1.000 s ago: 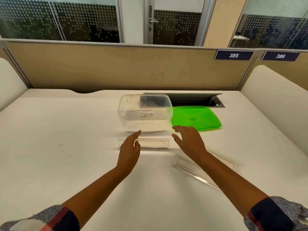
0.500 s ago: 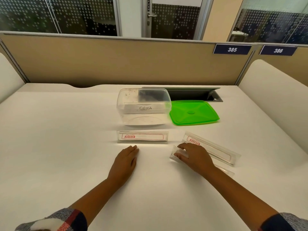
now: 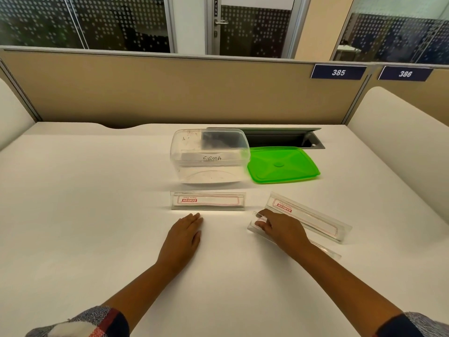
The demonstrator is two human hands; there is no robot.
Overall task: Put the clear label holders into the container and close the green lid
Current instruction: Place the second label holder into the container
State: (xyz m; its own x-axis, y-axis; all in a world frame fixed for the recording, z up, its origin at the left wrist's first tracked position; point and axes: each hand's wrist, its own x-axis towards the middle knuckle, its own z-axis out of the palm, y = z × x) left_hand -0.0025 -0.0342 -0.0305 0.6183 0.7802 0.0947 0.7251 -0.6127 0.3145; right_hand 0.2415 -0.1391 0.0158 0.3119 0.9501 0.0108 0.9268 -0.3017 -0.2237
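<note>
A clear plastic container (image 3: 210, 158) marked "SIGMA" stands open at the desk's middle. The green lid (image 3: 283, 165) lies flat just right of it. Three clear label holders lie in front: one (image 3: 207, 201) straight ahead, one (image 3: 308, 216) at the right, and a nearer one (image 3: 254, 227) under my right hand (image 3: 281, 227), whose fingers curl over its left end. My left hand (image 3: 185, 235) rests flat on the desk, fingers together, just short of the middle holder and holding nothing.
A grey cable hatch (image 3: 279, 138) is sunk in the desk behind the lid. A tan partition (image 3: 170, 91) closes the back; white side panels (image 3: 398, 142) flank the white desk (image 3: 73, 203).
Both hands drew back from the container toward me. The left settled flat on the desk; the right came down on the nearest holder and its fingers curled over the end.
</note>
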